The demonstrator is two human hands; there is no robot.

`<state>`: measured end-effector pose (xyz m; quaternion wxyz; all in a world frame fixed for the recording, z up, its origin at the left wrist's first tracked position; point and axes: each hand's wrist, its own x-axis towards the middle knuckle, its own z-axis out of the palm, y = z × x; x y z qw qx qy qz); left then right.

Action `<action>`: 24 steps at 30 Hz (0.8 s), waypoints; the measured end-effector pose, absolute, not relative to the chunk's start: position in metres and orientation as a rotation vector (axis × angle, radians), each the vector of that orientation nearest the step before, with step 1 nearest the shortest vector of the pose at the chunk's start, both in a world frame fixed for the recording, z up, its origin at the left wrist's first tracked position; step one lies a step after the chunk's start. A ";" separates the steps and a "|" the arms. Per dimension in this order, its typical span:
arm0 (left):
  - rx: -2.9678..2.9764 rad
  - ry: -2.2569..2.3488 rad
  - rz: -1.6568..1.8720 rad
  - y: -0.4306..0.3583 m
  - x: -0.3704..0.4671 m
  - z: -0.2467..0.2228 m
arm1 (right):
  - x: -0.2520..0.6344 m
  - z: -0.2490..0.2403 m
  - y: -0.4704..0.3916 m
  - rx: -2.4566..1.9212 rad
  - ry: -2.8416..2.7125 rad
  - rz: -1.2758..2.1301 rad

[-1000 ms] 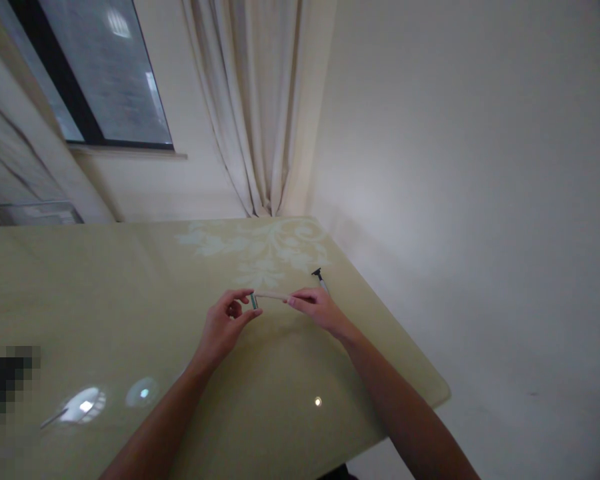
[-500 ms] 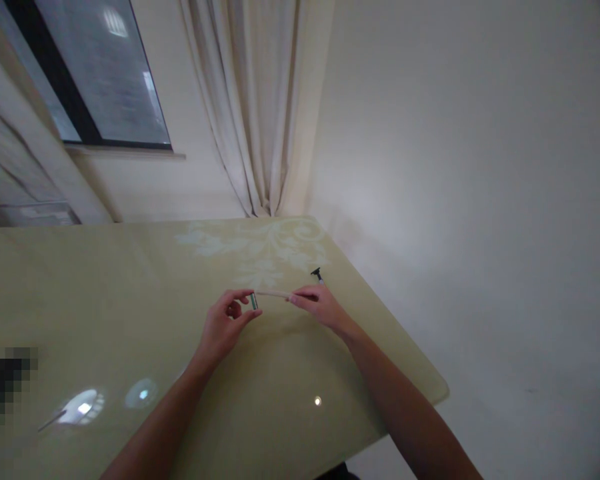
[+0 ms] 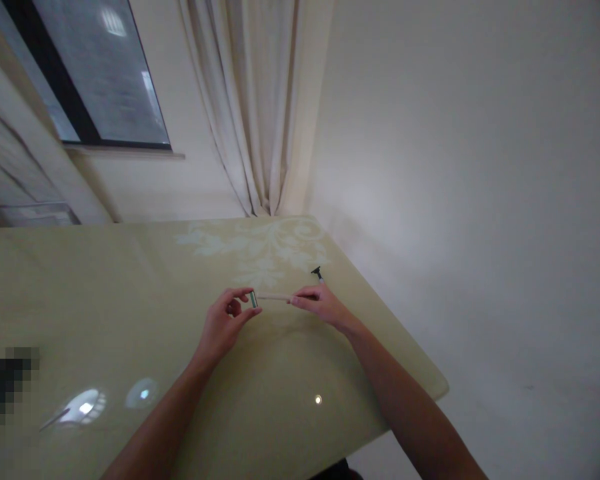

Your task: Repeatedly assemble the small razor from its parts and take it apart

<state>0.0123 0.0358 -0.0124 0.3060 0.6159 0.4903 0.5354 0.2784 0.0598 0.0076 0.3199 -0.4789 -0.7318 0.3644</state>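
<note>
Green-edged small piece (image 3: 253,299) is pinched in the left hand (image 3: 223,323) over the worktop (image 3: 130,287); right of it, the right hand (image 3: 325,306) pinches a pale stick (image 3: 275,297), contact unclear. Farther right lies a black-headed tool (image 3: 317,271).
</note>
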 end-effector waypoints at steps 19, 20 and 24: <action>1.754 1.272 1.394 0.033 0.014 -0.013 | 0.285 0.009 0.062 -1.296 -1.892 1.000; 1.756 1.271 1.395 0.033 0.014 -0.014 | 0.286 0.009 0.063 -1.283 -1.899 1.010; 1.763 1.266 1.403 0.034 0.014 -0.015 | 0.286 0.009 0.063 -1.300 -1.882 0.884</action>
